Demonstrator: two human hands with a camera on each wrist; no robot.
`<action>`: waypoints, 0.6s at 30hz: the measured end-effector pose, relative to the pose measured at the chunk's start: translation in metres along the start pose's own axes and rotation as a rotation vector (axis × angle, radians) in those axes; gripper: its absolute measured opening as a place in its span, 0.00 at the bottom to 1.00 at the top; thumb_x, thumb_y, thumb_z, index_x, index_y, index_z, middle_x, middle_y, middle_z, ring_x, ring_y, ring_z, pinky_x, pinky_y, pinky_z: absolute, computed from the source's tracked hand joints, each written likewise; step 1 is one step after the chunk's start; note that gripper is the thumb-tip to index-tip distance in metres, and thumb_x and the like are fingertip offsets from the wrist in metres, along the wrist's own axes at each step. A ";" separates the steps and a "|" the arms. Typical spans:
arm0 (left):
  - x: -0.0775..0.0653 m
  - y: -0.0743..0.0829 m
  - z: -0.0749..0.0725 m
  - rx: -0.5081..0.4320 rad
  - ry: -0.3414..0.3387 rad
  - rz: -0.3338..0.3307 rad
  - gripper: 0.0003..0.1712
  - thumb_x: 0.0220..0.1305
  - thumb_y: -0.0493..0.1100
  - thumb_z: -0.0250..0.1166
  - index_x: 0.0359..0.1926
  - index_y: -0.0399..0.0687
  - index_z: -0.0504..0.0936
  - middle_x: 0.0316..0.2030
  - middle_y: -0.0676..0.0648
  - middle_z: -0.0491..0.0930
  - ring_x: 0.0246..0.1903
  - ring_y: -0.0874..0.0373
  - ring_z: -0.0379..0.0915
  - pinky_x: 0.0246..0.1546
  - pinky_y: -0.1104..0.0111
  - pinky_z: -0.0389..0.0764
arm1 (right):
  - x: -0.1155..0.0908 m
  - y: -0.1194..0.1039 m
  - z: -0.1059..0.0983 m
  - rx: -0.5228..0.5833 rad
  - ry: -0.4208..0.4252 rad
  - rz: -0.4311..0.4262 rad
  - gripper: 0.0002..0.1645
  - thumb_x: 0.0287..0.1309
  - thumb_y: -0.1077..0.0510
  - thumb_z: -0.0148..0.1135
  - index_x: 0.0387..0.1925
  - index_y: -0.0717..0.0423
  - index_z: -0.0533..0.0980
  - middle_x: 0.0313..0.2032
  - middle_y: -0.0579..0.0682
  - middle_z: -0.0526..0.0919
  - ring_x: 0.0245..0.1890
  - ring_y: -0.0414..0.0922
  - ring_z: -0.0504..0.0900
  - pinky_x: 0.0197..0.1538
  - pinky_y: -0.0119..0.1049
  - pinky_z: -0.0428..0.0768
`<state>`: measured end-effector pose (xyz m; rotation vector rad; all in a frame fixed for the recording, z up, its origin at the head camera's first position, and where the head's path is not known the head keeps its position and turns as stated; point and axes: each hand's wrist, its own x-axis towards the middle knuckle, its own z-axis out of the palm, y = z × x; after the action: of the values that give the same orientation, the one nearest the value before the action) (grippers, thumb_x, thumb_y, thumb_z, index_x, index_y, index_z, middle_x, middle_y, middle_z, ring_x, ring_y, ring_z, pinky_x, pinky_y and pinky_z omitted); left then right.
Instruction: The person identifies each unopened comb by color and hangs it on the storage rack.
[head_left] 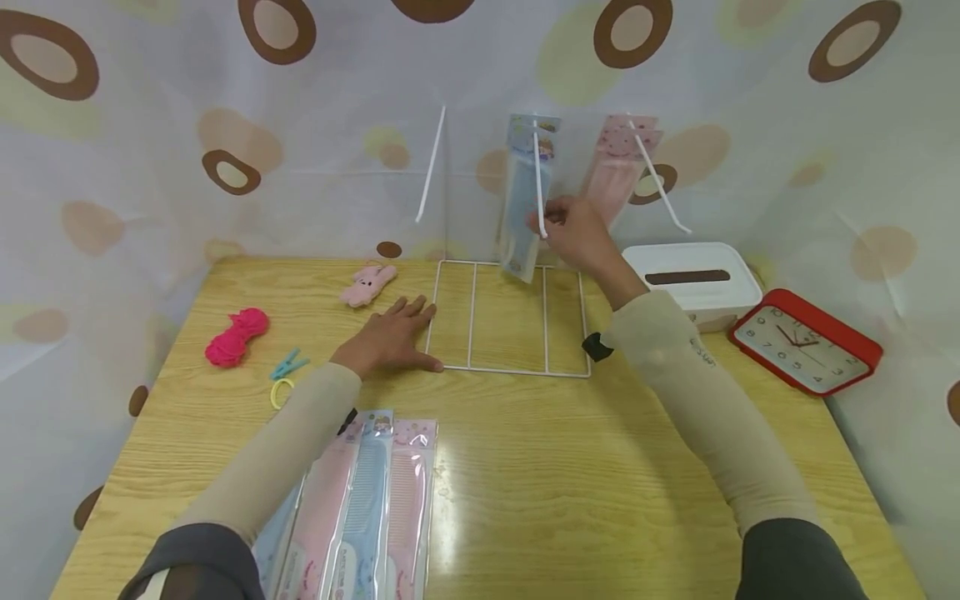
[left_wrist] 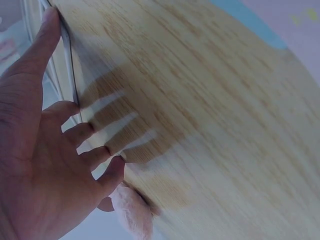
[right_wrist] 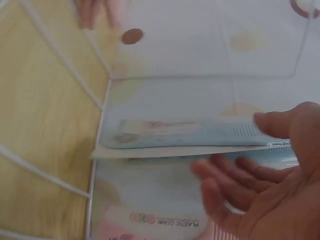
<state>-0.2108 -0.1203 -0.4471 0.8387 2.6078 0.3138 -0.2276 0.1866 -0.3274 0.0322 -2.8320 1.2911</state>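
My right hand [head_left: 577, 233] is up beside the tip of the middle white hook [head_left: 538, 183]. Packaged blue combs [head_left: 525, 196] hang from that hook. In the right wrist view the thumb and the loosely bent fingers [right_wrist: 235, 185] stand apart, on either side of a blue comb pack [right_wrist: 200, 135]. My left hand [head_left: 390, 337] lies spread on the table at the left side of the white wire rack base [head_left: 510, 372]. Its fingertips and thumb sit along the wire, as the left wrist view shows. Packaged pink combs [head_left: 613, 171] hang on the right hook [head_left: 662, 187].
A bare hook [head_left: 430, 167] is at left. More packaged combs [head_left: 367, 500] lie in front, partly under the left forearm. Around them are a pink plush toy [head_left: 368, 285], pink yarn [head_left: 236, 337], a teal clip [head_left: 288, 364] and a yellow ring [head_left: 279, 393]. A tissue box [head_left: 693, 292] and red clock [head_left: 806, 342] stand right.
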 end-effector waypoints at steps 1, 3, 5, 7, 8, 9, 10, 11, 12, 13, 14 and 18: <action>0.000 0.000 0.000 -0.001 0.002 0.002 0.63 0.55 0.72 0.68 0.80 0.48 0.49 0.79 0.42 0.42 0.77 0.37 0.35 0.66 0.31 0.51 | -0.004 0.004 0.002 -0.040 -0.027 0.003 0.27 0.68 0.50 0.60 0.56 0.69 0.74 0.50 0.65 0.82 0.49 0.56 0.81 0.50 0.47 0.79; 0.000 -0.001 0.000 -0.001 0.003 0.006 0.63 0.55 0.72 0.68 0.79 0.48 0.49 0.79 0.42 0.42 0.77 0.37 0.35 0.66 0.31 0.51 | -0.014 0.013 0.005 -0.136 -0.085 0.013 0.31 0.68 0.49 0.60 0.60 0.70 0.72 0.51 0.66 0.83 0.49 0.58 0.82 0.51 0.51 0.80; 0.001 -0.001 0.001 -0.002 0.002 0.008 0.63 0.54 0.72 0.68 0.80 0.48 0.49 0.79 0.42 0.41 0.77 0.37 0.35 0.66 0.31 0.51 | -0.027 0.023 0.009 -0.234 -0.154 0.012 0.33 0.68 0.49 0.60 0.62 0.71 0.70 0.50 0.66 0.83 0.48 0.59 0.84 0.50 0.53 0.81; 0.001 -0.003 0.002 -0.005 0.002 0.004 0.64 0.54 0.73 0.68 0.80 0.48 0.49 0.79 0.42 0.41 0.77 0.37 0.34 0.66 0.31 0.51 | -0.038 0.033 0.013 -0.367 -0.219 -0.003 0.35 0.66 0.47 0.61 0.62 0.71 0.72 0.50 0.65 0.84 0.47 0.59 0.84 0.48 0.55 0.81; 0.001 -0.005 0.002 -0.005 0.001 -0.001 0.64 0.54 0.73 0.68 0.80 0.49 0.48 0.79 0.42 0.41 0.77 0.37 0.34 0.66 0.31 0.50 | -0.044 0.036 0.015 -0.418 -0.261 -0.003 0.36 0.66 0.46 0.62 0.62 0.72 0.71 0.50 0.65 0.84 0.47 0.60 0.84 0.49 0.56 0.81; 0.000 -0.007 0.002 -0.005 0.001 -0.006 0.64 0.54 0.73 0.67 0.80 0.49 0.48 0.79 0.42 0.40 0.77 0.37 0.34 0.66 0.31 0.50 | -0.050 0.041 0.017 -0.465 -0.300 0.003 0.38 0.65 0.45 0.63 0.63 0.72 0.70 0.51 0.66 0.83 0.48 0.61 0.83 0.50 0.57 0.80; 0.000 -0.009 0.003 -0.004 0.001 -0.013 0.64 0.54 0.74 0.67 0.80 0.49 0.48 0.79 0.43 0.40 0.77 0.38 0.33 0.66 0.31 0.50 | -0.055 0.046 0.019 -0.500 -0.331 0.014 0.41 0.64 0.43 0.64 0.63 0.72 0.69 0.51 0.66 0.83 0.49 0.62 0.83 0.52 0.57 0.79; -0.001 -0.011 0.003 -0.004 0.001 -0.019 0.64 0.54 0.74 0.67 0.80 0.50 0.47 0.79 0.43 0.40 0.77 0.38 0.33 0.66 0.31 0.50 | -0.060 0.052 0.021 -0.543 -0.351 0.024 0.43 0.62 0.41 0.66 0.64 0.72 0.69 0.52 0.67 0.82 0.50 0.62 0.82 0.53 0.58 0.78; -0.002 -0.013 0.004 -0.003 0.001 -0.022 0.64 0.54 0.74 0.66 0.80 0.50 0.47 0.79 0.43 0.40 0.77 0.38 0.33 0.66 0.31 0.50 | -0.064 0.058 0.023 -0.567 -0.373 0.030 0.47 0.60 0.40 0.67 0.65 0.72 0.67 0.53 0.67 0.81 0.51 0.63 0.81 0.54 0.58 0.77; -0.002 -0.015 0.005 -0.003 -0.001 -0.026 0.64 0.54 0.74 0.66 0.80 0.50 0.47 0.79 0.43 0.40 0.77 0.39 0.33 0.66 0.31 0.50 | -0.068 0.064 0.025 -0.571 -0.392 0.042 0.48 0.58 0.39 0.69 0.64 0.73 0.68 0.51 0.68 0.82 0.49 0.63 0.81 0.53 0.57 0.77; -0.003 -0.016 0.005 -0.004 -0.003 -0.029 0.64 0.54 0.75 0.66 0.80 0.51 0.46 0.79 0.43 0.39 0.77 0.39 0.32 0.66 0.31 0.50 | -0.071 0.072 0.027 -0.578 -0.406 0.046 0.48 0.56 0.38 0.71 0.61 0.73 0.69 0.48 0.68 0.83 0.47 0.62 0.82 0.52 0.55 0.78; -0.006 -0.019 0.004 -0.022 -0.007 -0.046 0.64 0.55 0.74 0.66 0.80 0.51 0.46 0.79 0.43 0.39 0.77 0.39 0.32 0.67 0.32 0.49 | -0.077 0.098 0.034 -0.567 -0.406 -0.021 0.37 0.49 0.37 0.75 0.41 0.66 0.75 0.34 0.60 0.79 0.32 0.52 0.77 0.34 0.44 0.77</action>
<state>-0.2143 -0.1390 -0.4546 0.7694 2.6077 0.3256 -0.1539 0.2254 -0.4266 0.3434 -3.4138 0.4735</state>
